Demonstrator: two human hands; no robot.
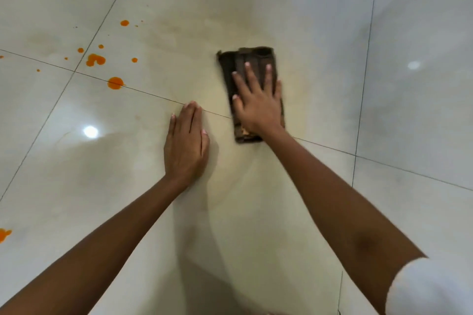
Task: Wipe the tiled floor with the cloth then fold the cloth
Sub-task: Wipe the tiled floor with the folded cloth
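Spills of orange liquid (115, 83) lay ten o'clock from the folded dark brown cloth (230, 64), lengthwise twelve-to-six, pressed under my flat right hand (258, 107); my flat, empty left hand (185, 146) lay nearer.

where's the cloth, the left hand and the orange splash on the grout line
cloth (252, 56): head view, its bare top end
left hand (185, 143): head view, back of the hand
orange splash (115, 83): head view, middle of the blob

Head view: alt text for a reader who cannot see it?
A right hand presses flat on a folded dark brown cloth on a glossy cream tiled floor; the left hand rests flat beside it. Orange spots dot tiles further left.
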